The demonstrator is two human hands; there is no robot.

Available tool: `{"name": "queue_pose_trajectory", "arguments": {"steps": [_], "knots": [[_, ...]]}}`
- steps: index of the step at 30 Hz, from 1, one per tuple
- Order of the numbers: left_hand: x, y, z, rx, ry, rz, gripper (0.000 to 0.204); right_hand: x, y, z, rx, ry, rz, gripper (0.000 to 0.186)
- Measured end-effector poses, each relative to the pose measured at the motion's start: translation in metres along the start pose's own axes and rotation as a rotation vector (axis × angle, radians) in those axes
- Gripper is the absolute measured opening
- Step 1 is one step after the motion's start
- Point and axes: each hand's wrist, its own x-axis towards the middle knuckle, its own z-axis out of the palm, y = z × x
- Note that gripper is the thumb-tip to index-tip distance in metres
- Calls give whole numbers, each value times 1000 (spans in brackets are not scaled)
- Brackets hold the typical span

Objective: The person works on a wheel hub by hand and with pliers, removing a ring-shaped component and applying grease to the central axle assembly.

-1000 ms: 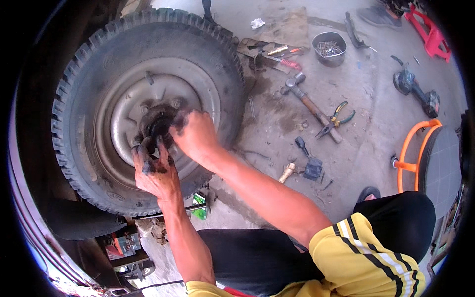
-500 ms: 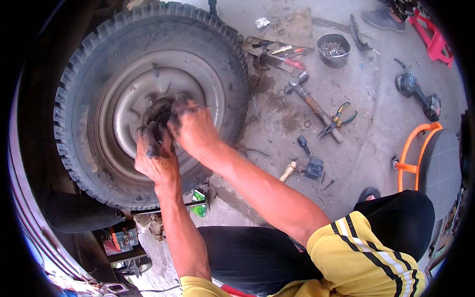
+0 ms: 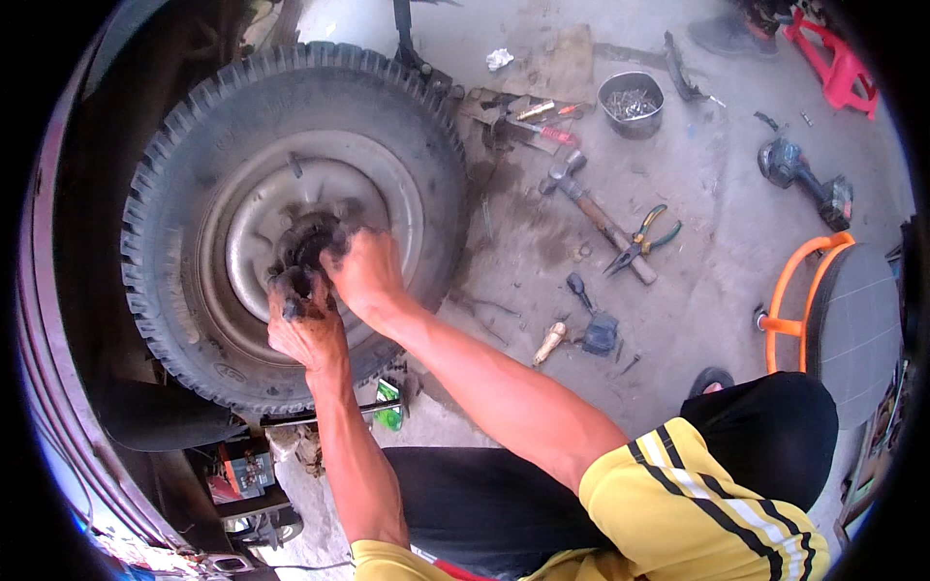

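Note:
Both hands work at the greasy dark hub (image 3: 315, 238) in the middle of a dusty steel wheel (image 3: 255, 237) with a black tyre (image 3: 170, 242). My left hand (image 3: 305, 324) is closed at the hub's lower left, its blackened fingers curled on something I cannot make out. Just to its upper right, my right hand (image 3: 363, 269) has its fingers bunched against the hub; their tips and whatever they hold are hidden by grease and the hand itself.
On the concrete floor lie a hammer (image 3: 588, 206), pliers (image 3: 635, 247), a metal bowl of fasteners (image 3: 631, 115), a cordless tool (image 3: 804, 181) and other tools. An orange-framed stool (image 3: 852, 324) stands right, a pink stool (image 3: 835, 68) behind. Another person's shoe (image 3: 727, 35) shows top right.
Relative to the wheel, my left hand has moved up and my right hand slightly left, bringing them closer together. The view has shifted a little over the last second.

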Motion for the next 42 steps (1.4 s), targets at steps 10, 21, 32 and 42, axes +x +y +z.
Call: {"name": "queue_pose_trajectory", "arguments": {"steps": [10,21,32,42], "knots": [[6,-15,-16,-170,-102,153,25,10,12,-10,-225,-142,-154,26],[-11,-77,-80,109,229,263,56,61,50,-62,-481,406,-305,66],[-56,-122,-67,270,212,210,69,104,40,-52,-419,131,-356,80],[-35,-119,-75,0,231,87,67,121,55,-134,-733,-66,-541,62]]}}
